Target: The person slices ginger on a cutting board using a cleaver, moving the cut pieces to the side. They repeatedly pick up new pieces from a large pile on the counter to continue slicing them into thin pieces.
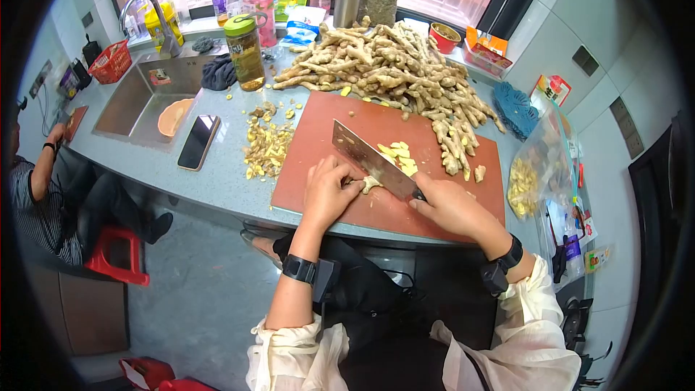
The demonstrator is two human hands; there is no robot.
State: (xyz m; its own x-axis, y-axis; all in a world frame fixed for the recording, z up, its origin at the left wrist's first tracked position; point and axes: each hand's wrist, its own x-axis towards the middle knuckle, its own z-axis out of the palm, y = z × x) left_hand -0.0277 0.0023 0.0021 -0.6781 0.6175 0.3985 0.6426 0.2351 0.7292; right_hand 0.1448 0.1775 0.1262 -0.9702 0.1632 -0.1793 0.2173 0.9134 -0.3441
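Note:
My right hand [438,201] is closed round the handle of a cleaver [376,164], its broad blade slanting up to the left over a reddish-brown cutting board [463,221]. Just left of the blade, my left hand [331,187] has its fingers bent and pressed onto a piece of ginger [371,183]. Cut yellow ginger slices [398,156] lie behind the blade. A large heap of whole ginger [384,61] covers the counter behind the board and spills onto its back right. Ginger scraps [266,146] are scattered left of the board.
A phone [199,142], a lidded bottle [246,51] and a sink [148,94] are on the left. A plastic bag of ginger slices [523,185] stands to the right. Another person [47,181] sits at far left near a red stool [119,255].

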